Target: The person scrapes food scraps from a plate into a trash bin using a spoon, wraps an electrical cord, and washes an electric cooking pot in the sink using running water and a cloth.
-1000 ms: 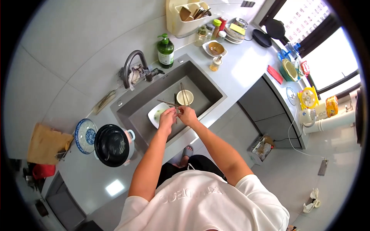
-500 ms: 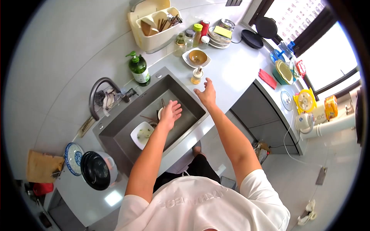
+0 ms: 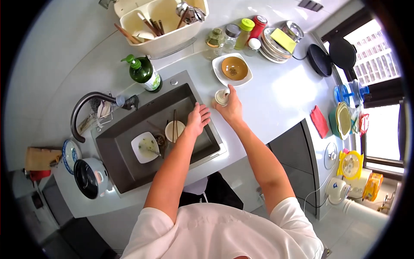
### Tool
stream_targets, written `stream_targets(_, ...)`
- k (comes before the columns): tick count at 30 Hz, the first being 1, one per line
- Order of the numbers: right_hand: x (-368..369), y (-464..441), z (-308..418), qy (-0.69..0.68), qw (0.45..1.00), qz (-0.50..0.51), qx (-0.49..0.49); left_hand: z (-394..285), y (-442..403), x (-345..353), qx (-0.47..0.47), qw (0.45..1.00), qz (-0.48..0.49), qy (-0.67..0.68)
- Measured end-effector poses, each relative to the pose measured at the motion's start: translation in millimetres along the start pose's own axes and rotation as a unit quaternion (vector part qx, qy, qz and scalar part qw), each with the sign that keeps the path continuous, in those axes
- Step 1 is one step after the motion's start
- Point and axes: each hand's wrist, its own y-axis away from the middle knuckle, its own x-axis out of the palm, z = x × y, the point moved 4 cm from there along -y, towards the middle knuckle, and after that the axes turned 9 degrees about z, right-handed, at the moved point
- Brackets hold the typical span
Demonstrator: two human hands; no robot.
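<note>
My right hand (image 3: 232,107) is curled around a small glass jar with a pale lid (image 3: 221,96) on the counter beside the sink. The thumb is at its near side and the fingers at its far side. My left hand (image 3: 199,119) is held over the right part of the sink (image 3: 125,172), fingers stretched out and holding nothing. Below it in the sink are a white round bowl (image 3: 179,127) with chopsticks (image 3: 174,125) across it and a square white bowl (image 3: 142,149) with greenish liquid and a spoon.
A brown bowl (image 3: 235,68) rests on a square white plate (image 3: 219,77) behind the jar. Along the wall stand a green pump bottle (image 3: 144,74), several jars, a red can (image 3: 258,26) and stacked plates (image 3: 271,49). A faucet (image 3: 82,103) arches left of the sink.
My right hand has closed in from beside the small jar to around it. My left hand stays open over the sink. The view has shifted, showing the sink and jar from more directly above.
</note>
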Motion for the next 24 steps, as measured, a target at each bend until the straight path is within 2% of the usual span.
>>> stream_targets(1, -2, 3, 7, -0.007, 1.0, 0.023, 0.009, 1, 1, -1, 0.003, 1.0, 0.002, 0.01)
stream_targets(5, 3, 22, 55, -0.001, 0.995, 0.055, -0.087, -4, 25, -6, 0.013, 0.996, 0.022, 0.08)
stream_targets(8, 23, 42, 99, 0.016, 0.985, 0.072, -0.154, -16, 76, -28, 0.062, 0.987, 0.014, 0.149)
stream_targets(14, 81, 133, 238, -0.004, 0.95, 0.182, -0.255, -33, 229, -118, 0.191, 0.946, 0.011, 0.262)
stream_targets(17, 123, 189, 304, -0.009, 0.919, 0.205, -0.337, -37, 320, -169, 0.254, 0.921, -0.003, 0.295)
stream_targets(24, 229, 339, 463, -0.024, 0.86, 0.282, -0.425, -40, 544, -290, 0.402, 0.866, -0.035, 0.296)
